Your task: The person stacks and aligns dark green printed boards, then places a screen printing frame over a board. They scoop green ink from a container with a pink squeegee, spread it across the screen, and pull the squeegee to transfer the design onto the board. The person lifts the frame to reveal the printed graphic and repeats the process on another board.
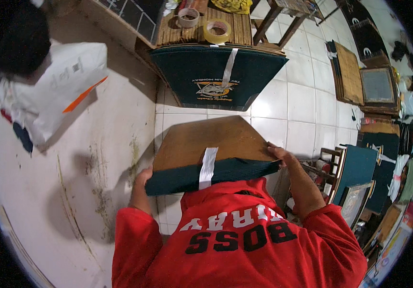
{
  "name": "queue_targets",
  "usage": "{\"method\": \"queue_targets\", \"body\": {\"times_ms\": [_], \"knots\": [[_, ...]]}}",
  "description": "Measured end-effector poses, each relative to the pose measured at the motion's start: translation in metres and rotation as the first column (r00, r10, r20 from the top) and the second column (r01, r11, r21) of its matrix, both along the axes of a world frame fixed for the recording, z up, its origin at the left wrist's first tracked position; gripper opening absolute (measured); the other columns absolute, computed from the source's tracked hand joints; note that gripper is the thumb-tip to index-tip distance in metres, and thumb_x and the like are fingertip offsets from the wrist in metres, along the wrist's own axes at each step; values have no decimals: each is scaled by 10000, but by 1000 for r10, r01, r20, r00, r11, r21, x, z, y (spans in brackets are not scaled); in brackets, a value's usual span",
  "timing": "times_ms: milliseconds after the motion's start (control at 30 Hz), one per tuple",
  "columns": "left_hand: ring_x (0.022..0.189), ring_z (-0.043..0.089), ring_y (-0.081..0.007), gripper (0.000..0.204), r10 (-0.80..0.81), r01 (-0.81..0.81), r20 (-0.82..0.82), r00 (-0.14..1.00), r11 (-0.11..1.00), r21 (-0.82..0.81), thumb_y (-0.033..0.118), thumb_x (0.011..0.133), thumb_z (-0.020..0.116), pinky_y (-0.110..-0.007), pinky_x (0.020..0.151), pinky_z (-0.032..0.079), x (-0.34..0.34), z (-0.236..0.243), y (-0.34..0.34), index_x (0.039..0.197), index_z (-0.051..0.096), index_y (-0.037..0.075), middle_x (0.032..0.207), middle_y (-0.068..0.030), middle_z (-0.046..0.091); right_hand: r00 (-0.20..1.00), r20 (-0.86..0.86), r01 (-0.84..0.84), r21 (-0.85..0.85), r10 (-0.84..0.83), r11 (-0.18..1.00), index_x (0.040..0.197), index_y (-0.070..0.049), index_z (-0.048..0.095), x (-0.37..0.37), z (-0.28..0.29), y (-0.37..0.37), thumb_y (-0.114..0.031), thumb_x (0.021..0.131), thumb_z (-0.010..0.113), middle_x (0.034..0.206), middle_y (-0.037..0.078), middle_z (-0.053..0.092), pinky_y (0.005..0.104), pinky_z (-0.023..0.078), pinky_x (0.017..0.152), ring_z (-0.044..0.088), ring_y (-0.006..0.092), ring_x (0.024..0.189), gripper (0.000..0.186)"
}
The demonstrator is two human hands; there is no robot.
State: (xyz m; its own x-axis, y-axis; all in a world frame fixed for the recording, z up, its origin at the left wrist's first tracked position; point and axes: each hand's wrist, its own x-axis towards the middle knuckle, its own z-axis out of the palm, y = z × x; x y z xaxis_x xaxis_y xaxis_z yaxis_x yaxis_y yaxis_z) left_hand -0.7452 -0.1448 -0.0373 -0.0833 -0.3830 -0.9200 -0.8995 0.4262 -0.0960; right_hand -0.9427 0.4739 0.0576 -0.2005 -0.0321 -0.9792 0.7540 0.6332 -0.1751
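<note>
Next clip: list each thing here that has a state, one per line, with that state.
Wooden board: held level, dark green cloth folded over its near edge, taped.
Left hand: gripping the board's left corner.
Right hand: gripping its right edge.
Second cloth-covered board: on the stack, taped.
Tape rolls: lying flat.

I see a small print workshop. Wooden boards [348,72] wrapped in dark green cloth lean in stacks on the tiled floor [302,105]. Tape rolls [217,30] sit on a bench.
</note>
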Motion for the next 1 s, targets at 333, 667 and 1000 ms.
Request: {"method": "queue_targets", "body": {"times_ms": [333, 667, 1000], "knots": [[1483, 358, -386, 862, -106, 103, 10, 994, 977, 187, 741, 1011, 331, -595, 1132, 342, -195, -26, -19, 1622, 323, 133, 1673, -154, 314, 953, -297, 101, 116, -63, 988, 1552, -12, 368, -70, -55, 47, -366, 1030, 590, 1347, 231, 631, 441, 562, 961, 670, 293, 1165, 669], [1322, 500, -287, 811, -74, 67, 36, 997, 985, 157, 686, 1004, 461, -489, 1068, 412, -266, 20, -14, 1544, 433, 82, 1532, -127, 482, -133, -848, 48, 512, 514, 857, 1583, -89, 332, -311, 16, -71, -283, 783, 729, 1481, 212, 473, 514, 281, 1233, 401, 425, 1416, 913], [1065, 639, -315, 715, 409, -403, 0, 913, 899, 171, 705, 962, 460, -442, 907, 529, -267, 0, -43, 1217, 689, 78, 1214, -116, 673, 282, -781, -298, 481, 557, 824, 1158, -73, 675, -307, 43, -66, -355, 855, 545, 1138, 166, 649, 592, 332, 1152, 596, 384, 1103, 433]]}}
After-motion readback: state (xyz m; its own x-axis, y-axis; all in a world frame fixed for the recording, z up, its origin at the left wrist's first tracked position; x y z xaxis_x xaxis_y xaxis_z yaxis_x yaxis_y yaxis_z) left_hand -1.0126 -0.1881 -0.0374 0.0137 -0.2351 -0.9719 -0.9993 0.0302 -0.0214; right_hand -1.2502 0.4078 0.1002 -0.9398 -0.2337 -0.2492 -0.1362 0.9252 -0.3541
